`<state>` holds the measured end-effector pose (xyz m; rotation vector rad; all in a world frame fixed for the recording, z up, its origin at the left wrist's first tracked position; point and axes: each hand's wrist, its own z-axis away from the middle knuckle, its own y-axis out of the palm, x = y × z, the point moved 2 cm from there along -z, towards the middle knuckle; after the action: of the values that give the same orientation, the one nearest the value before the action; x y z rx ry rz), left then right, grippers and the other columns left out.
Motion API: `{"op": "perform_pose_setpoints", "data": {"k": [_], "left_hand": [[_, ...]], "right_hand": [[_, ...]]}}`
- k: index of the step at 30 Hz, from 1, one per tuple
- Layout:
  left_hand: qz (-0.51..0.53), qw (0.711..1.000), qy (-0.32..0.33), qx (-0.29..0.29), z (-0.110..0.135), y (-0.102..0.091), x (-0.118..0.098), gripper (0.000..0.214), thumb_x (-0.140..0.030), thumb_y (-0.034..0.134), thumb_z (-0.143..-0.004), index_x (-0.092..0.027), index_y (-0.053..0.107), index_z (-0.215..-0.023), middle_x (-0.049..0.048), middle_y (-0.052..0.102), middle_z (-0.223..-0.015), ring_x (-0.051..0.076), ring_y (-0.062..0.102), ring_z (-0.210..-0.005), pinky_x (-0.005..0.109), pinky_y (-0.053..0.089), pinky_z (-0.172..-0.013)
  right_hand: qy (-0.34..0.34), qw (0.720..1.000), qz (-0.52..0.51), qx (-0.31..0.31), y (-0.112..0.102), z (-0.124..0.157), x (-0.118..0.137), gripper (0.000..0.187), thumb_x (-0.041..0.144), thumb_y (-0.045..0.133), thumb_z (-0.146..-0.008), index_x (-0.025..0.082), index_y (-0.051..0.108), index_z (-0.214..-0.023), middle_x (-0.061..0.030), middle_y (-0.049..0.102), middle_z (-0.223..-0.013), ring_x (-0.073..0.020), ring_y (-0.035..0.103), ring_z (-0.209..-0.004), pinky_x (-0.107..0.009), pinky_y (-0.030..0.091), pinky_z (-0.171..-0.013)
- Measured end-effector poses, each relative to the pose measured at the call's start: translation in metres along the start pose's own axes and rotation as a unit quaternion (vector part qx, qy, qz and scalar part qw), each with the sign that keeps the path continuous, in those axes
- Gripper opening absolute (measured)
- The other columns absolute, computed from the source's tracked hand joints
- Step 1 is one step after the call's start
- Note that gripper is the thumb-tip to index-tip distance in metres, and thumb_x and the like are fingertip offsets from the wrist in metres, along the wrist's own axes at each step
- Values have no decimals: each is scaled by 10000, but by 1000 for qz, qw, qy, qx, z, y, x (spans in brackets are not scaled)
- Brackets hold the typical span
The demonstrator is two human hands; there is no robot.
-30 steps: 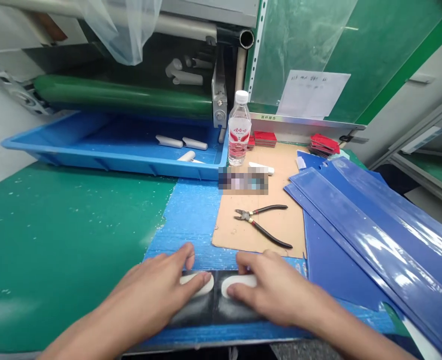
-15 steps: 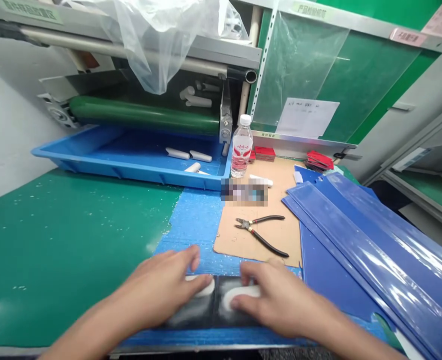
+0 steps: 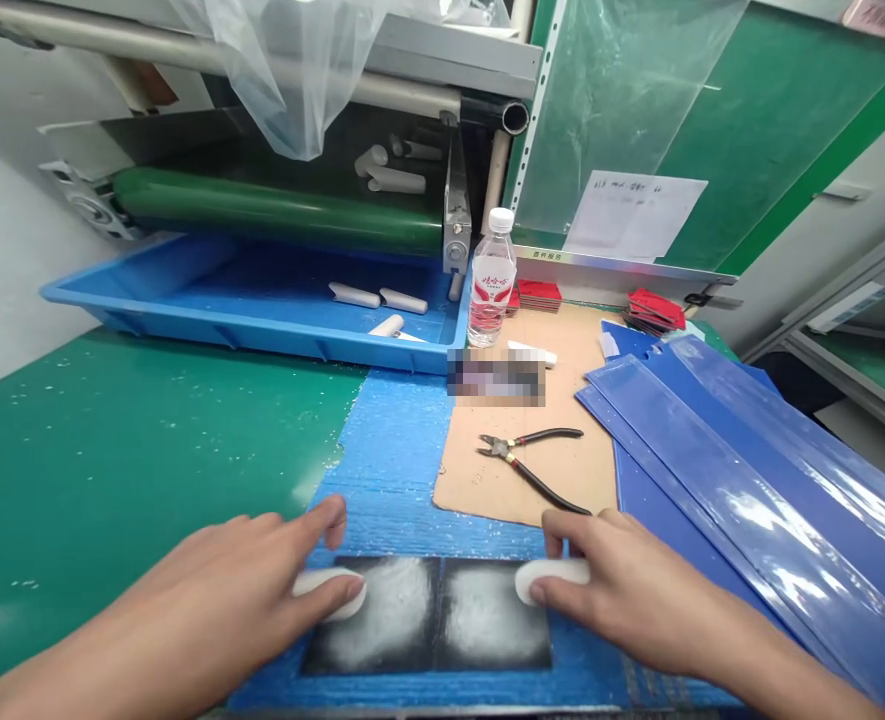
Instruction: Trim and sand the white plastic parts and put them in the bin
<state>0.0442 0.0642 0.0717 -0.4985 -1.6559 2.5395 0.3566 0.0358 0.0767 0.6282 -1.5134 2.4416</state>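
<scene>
Two black sheets that look like sandpaper, the left sheet and the right sheet, lie side by side, with white powder over their middles. My left hand is closed on a rounded white plastic piece at the left sheet's outer edge. Another such white plastic piece is gripped in my right hand, at the right sheet's outer edge. My thumbs and palms cover much of both pieces. Beyond my right hand, diagonal cutters lie with spread handles on cardboard.
Several white pieces lie in a blue tray below a green conveyor roller. A water bottle stands by the tray's right corner. Clear-covered blue strips spread over the right side. Red pads are stacked at the back.
Both hands have moved apart, each carrying its white plastic piece from the middle of the sheets to the outer edges. More of the powdered black surface shows. The view has shifted slightly.
</scene>
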Motion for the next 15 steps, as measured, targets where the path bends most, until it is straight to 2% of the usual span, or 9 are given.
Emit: {"op": "perform_pose_setpoints", "data": {"k": [1, 3, 5, 7, 9, 11, 15], "left_hand": [[-16, 1000, 25, -10, 3, 2, 2, 490, -599, 501, -920, -262, 643, -1247, 73, 743, -831, 336, 696, -795, 394, 449, -682], [-27, 991, 121, -47, 7, 7, 1, 438, -561, 476, -967, -316, 620, -1302, 66, 753, -961, 306, 710, -848, 380, 472, -716], [-44, 969, 232, -66, 11, 15, -1, 341, -471, 460, -1011, -396, 616, -1305, 43, 728, -1132, 275, 707, -942, 346, 487, -749], [-73, 950, 298, -54, 18, 22, -1, 360, -381, 441, -1035, -476, 548, -1366, 17, 712, -1172, 246, 707, -947, 313, 490, -728], [-104, 946, 305, -30, 22, 25, -3, 445, -318, 434, -1035, -509, 449, -1437, -3, 728, -1103, 221, 718, -818, 296, 471, -643], [-135, 945, 298, -17, 23, 21, -10, 489, -263, 441, -1015, -485, 435, -1451, -3, 739, -1016, 208, 689, -650, 304, 420, -554], [-149, 941, 301, -34, 19, 6, -30, 342, -241, 462, -985, -376, 623, -1253, 35, 712, -855, 227, 641, -601, 312, 350, -515]], "right_hand": [[-19, 1000, 8, -20, 2, 1, 0, 163, 382, 659, -896, 253, 623, -989, -26, 663, -861, -241, 621, -823, -296, 345, -664], [-84, 995, 38, -46, 11, 1, 5, 189, 294, 644, -909, 264, 593, -1088, -31, 655, -960, -243, 622, -879, -303, 349, -681], [-158, 984, 80, -37, 22, 2, 10, 232, 193, 590, -926, 278, 578, -1142, -38, 620, -1054, -226, 610, -891, -302, 340, -664], [-222, 969, 111, -2, 27, 5, 13, 276, 145, 529, -949, 297, 571, -1175, -33, 590, -1123, -191, 587, -820, -300, 325, -630], [-265, 956, 123, 30, 24, 8, 17, 294, 143, 505, -962, 311, 567, -1195, -20, 580, -1152, -163, 552, -737, -300, 311, -600], [-291, 947, 130, 49, 16, 9, 23, 289, 150, 507, -963, 311, 573, -1193, -14, 585, -1137, -158, 539, -725, -300, 309, -591], [-327, 927, 169, 67, 2, 7, 35, 242, 141, 554, -909, 273, 610, -1104, -27, 607, -1055, -168, 537, -699, -306, 283, -555]]}}
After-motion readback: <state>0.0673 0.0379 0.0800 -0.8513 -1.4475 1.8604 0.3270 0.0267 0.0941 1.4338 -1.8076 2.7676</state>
